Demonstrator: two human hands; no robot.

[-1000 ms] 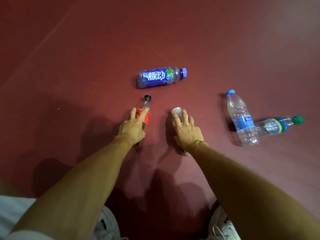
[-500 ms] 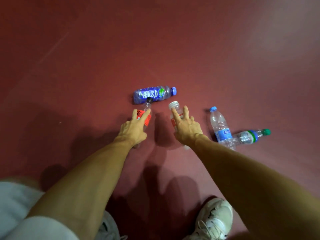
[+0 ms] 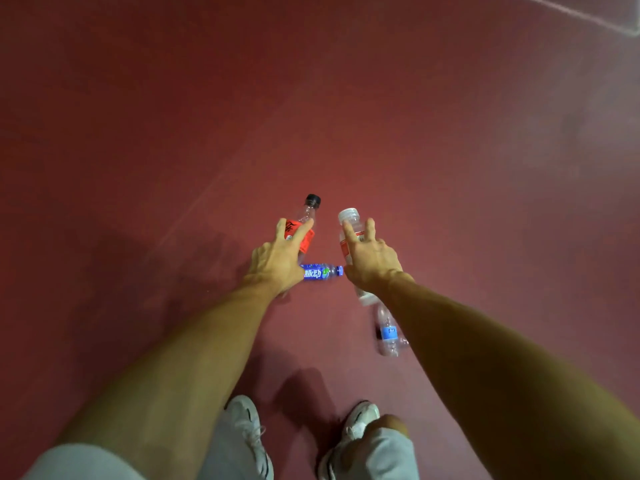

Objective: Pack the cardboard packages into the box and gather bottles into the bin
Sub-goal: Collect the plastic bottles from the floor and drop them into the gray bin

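Bottles are being gathered two at a time: a clear plastic bottle with a black cap and red label (image 3: 308, 211) is sitting in the left hand (image 3: 277, 263), whose fingers (image 3: 304, 230) are wrapping round its body, neck pointing away from the person. A clear plastic bottle with a white cap and red label (image 3: 351, 221) is lying in the right hand (image 3: 370, 263), fingers (image 3: 370, 230) clamping its middle the same way. Both seem to be hanging above the dark red floor (image 3: 138, 133) rather than lying on it. Down on that floor, showing between the two wrists, a blue plastic bottle with a blue cap (image 3: 320, 272) is lying on its side, and a clear water bottle with a blue label (image 3: 388, 336) is lying partly behind the right forearm. White shoes (image 3: 247, 422) are showing at the bottom edge. Neither bin nor box is showing, so the carry is probably just beginning. Doing it well is meaning keeping both grips on the bodies rather than the slim necks, squeezing lightly so the thin shells are not crumpling, and finding the bin by eye before walking
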